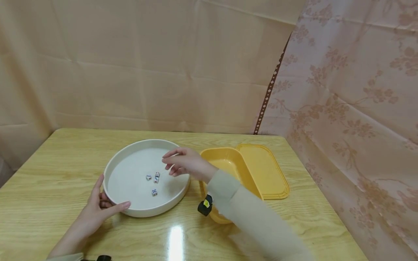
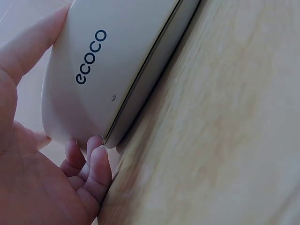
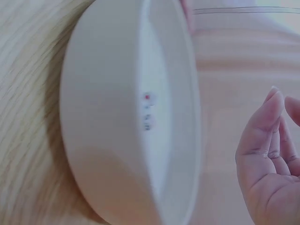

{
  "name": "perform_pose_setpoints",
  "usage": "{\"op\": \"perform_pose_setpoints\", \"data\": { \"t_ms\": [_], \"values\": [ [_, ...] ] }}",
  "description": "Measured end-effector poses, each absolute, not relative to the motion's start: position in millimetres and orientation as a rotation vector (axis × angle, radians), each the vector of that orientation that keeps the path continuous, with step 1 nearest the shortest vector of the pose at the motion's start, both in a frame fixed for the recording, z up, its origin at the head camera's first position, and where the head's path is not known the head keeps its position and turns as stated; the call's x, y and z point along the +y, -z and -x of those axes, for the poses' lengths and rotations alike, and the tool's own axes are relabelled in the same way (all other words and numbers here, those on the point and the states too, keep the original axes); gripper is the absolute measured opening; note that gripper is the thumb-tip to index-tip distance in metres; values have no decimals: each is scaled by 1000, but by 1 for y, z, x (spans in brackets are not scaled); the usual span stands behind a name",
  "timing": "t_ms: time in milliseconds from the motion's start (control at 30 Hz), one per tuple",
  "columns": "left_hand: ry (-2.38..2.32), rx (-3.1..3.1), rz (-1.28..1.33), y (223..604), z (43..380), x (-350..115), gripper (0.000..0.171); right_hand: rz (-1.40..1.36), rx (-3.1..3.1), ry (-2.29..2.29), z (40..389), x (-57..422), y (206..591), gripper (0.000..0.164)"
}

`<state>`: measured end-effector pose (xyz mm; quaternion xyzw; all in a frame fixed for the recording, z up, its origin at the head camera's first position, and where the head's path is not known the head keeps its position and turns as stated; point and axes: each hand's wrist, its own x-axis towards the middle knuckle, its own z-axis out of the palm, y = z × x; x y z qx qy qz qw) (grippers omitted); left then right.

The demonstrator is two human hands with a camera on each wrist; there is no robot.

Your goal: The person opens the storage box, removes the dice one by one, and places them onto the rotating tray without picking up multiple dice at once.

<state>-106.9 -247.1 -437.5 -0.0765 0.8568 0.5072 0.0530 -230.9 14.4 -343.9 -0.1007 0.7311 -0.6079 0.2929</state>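
Observation:
A round white tray (image 1: 140, 156) with a raised rim sits on the wooden table, and several small white dice (image 1: 154, 193) lie on its floor, two of them touching. My left hand (image 1: 93, 210) grips the tray's near left edge, thumb over the rim and the other fingers against the outer wall. In the left wrist view, that wall (image 2: 89, 103) carries the word "ecoco". Over the tray's right side hovers my right hand (image 1: 189, 163), fingers loosely bent, with nothing visible between them. The right wrist view shows the same hand (image 3: 267, 164) apart from the dice.
Right of the tray stands a yellow plastic box (image 1: 225, 156), partly covered by my right forearm. Its flat yellow lid (image 1: 266, 172) lies beside it on the table (image 1: 313, 217). Beige and pink curtains (image 1: 352, 108) hang behind and to the right.

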Motion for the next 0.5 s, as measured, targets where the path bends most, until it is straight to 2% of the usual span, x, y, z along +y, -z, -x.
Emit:
{"op": "perform_pose_setpoints", "data": {
  "t_ms": [267,500],
  "values": [
    [-1531,2613,236,437,107,-247,121,339,1860,1730,220,46,318,25],
    [-1538,2601,241,437,107,-246,121,368,1826,1810,214,79,304,18]
  ]
}}
